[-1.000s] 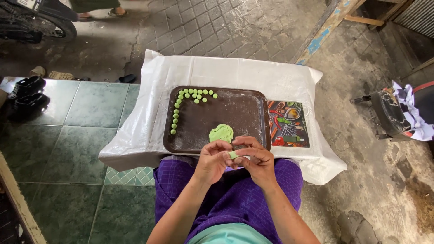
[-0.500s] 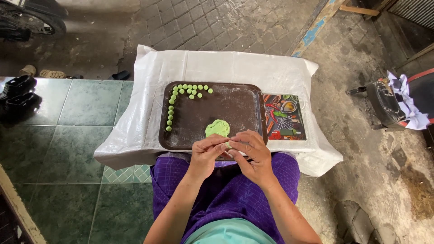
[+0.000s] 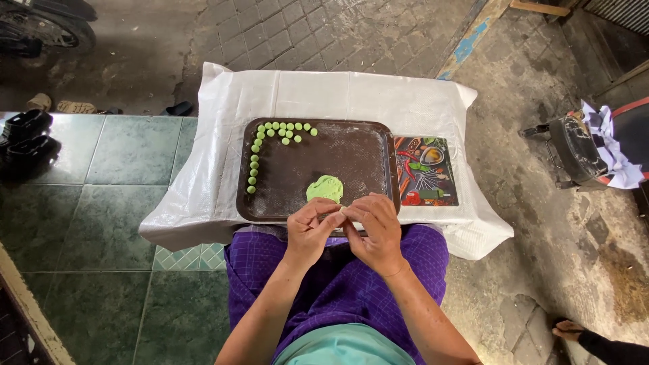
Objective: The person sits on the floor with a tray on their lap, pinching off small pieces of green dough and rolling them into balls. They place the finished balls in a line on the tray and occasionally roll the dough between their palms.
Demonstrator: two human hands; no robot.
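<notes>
Head view: both hands, left hand (image 3: pixel 307 233) and right hand (image 3: pixel 375 230), pinch one small pale dough bit (image 3: pixel 343 210); soft, light, best held by fingertips.

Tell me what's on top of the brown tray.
On the tray: small green balls lined along its far-left corner, and a flat green dough lump near the front. The hands cover the front edge; anything there is hidden.

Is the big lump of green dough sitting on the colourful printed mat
No, the green dough lump lies on the dark tray, while the printed mat beside it holds no dough.
</notes>
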